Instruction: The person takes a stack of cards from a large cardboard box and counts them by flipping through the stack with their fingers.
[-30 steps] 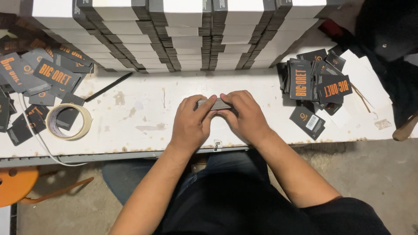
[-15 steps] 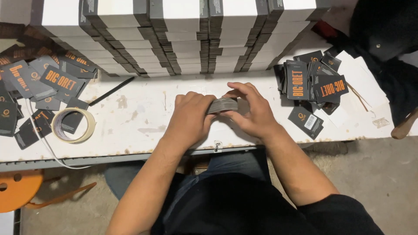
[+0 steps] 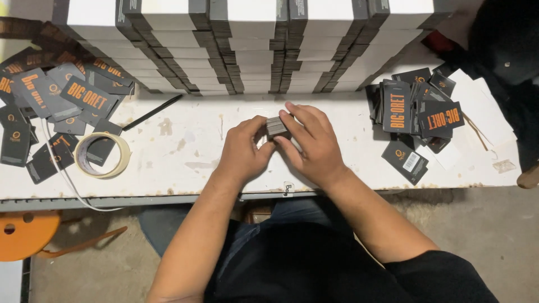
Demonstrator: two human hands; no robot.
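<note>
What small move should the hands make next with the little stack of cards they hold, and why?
Probably tap the stack of cards down on the white table to square its edges. Both the left hand and the right hand pinch it just above a bare patch of table, and the loose cards lie off to the right.

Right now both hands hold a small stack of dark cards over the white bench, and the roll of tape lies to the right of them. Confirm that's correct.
Not quite. The head view shows the roll of tape lying to the left of the hands, not the right. The rest stands: the left hand and the right hand hold a small stack of dark cards over the white bench.
</note>
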